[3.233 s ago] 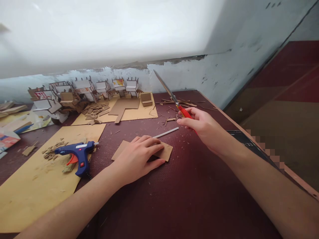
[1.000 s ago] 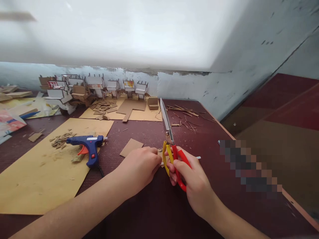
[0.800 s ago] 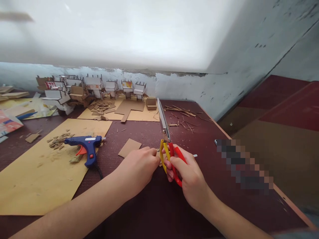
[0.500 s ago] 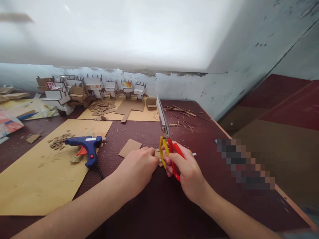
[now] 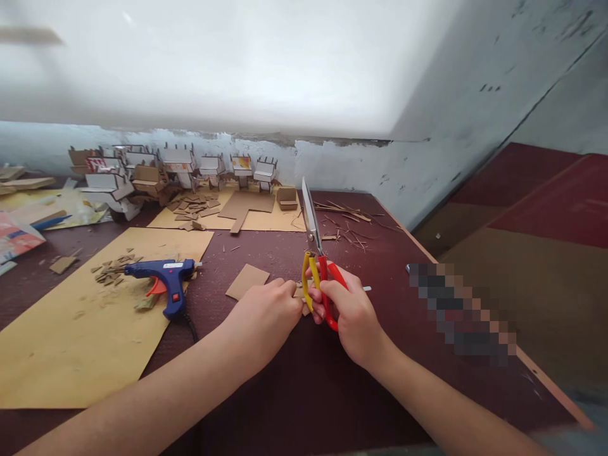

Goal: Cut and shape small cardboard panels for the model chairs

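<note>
My right hand [image 5: 354,310] is wrapped around the handles of a pair of scissors [image 5: 312,221], one grip yellow and one red. Their metal blades point up and away from me, close together. Just left of them, my left hand [image 5: 270,313] is closed with its knuckles up; its fingertips and whatever they grip are hidden. Small cardboard bits [image 5: 299,293] show between the two hands, partly covered. Beyond my left hand a square cardboard piece [image 5: 247,280] lies flat on the table. A thin white tip [image 5: 367,289] sticks out behind my right hand.
A blue glue gun [image 5: 164,271] rests on a yellow board [image 5: 61,342] beside small cardboard scraps [image 5: 114,269]. Several little cardboard chairs [image 5: 178,158] stand along the wall. Thin cardboard strips [image 5: 349,210] lie at the back right. A blurred-out object [image 5: 456,313] is near the right edge.
My right hand and the scissors have shifted slightly up. My left hand stays closed in nearly the same place.
</note>
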{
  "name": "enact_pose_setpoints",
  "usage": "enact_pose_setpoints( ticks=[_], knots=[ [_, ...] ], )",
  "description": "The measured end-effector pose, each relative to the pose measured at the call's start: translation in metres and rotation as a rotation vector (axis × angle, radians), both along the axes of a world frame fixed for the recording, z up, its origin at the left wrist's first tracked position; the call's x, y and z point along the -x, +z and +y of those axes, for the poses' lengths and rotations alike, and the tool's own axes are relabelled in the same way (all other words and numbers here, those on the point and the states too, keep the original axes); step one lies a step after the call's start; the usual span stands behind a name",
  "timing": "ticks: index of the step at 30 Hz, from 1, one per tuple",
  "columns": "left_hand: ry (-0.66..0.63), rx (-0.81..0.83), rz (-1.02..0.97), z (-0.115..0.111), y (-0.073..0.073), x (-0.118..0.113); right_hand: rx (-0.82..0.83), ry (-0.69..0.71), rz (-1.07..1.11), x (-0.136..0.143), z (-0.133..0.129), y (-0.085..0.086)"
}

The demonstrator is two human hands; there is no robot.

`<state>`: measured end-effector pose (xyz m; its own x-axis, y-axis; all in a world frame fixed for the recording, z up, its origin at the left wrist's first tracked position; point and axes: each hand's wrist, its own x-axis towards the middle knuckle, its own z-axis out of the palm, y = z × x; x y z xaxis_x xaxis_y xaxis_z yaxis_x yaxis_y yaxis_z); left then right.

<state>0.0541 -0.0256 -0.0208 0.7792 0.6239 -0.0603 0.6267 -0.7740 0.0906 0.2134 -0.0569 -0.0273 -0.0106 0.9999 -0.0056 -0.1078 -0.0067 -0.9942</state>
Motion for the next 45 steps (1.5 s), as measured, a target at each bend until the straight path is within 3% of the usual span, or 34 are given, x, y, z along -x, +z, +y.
enact_pose_setpoints(
  ticks=[13,22,32,37,45],
  knots=[
    [0.046,0.004,-0.039,-0.001,0.0,0.005,-0.032,-0.008,0.003,0.005,0.012,0.0],
    [-0.043,-0.1,0.085,0.004,0.002,0.001,-0.057,-0.045,-0.003,0.008,0.027,-0.006],
    [-0.068,-0.162,0.085,0.008,-0.012,0.003,-0.107,-0.063,0.005,0.007,0.029,-0.013],
    [-0.087,-0.165,0.075,0.011,-0.007,0.005,-0.138,-0.041,0.034,0.006,0.033,-0.015],
    [0.028,-0.132,-0.046,0.017,-0.002,0.008,-0.181,-0.015,0.055,0.003,0.039,-0.019]
  ],
)
